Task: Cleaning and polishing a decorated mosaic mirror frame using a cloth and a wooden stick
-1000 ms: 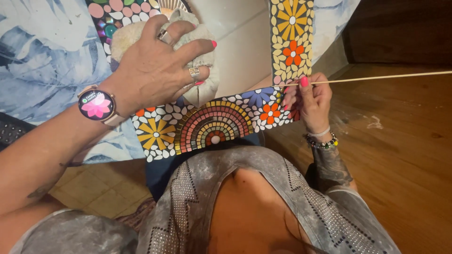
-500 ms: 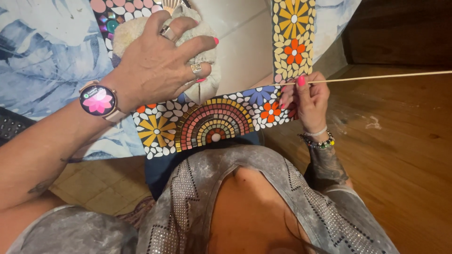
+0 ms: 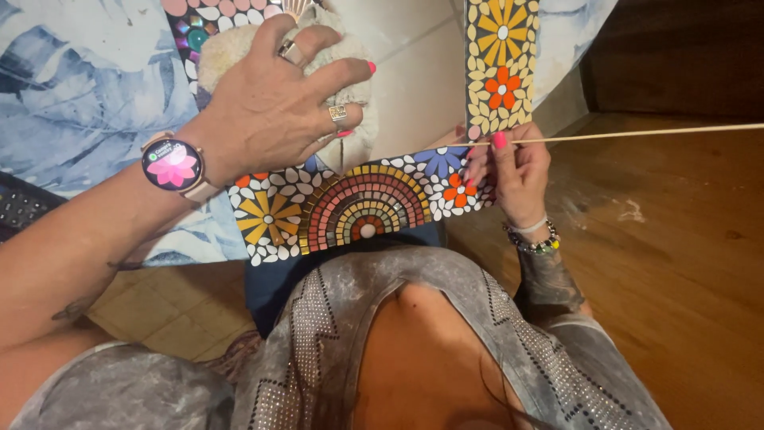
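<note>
Holding much as a second ago, only sliding slightly: right hand [image 3: 516, 173] pinching a thin wooden stick [image 3: 652, 134] running off right, at the near right corner of the mosaic-framed mirror [image 3: 362, 209] propped in the lap. Farther and left, left hand [image 3: 278, 95] closing around a fluffy cream cloth [image 3: 350, 95], rubbing smooth glass beside glossy flower tiles; work seemingly ongoing.

A blue-and-white leaf-patterned cloth [image 3: 72, 103] covers the upper left of the view. A dark keyboard corner [image 3: 20, 209] shows at the left edge. Beige floor tiles [image 3: 159, 306] lie below it, and a wooden floor [image 3: 676, 279] with pale smears spreads to the right.
</note>
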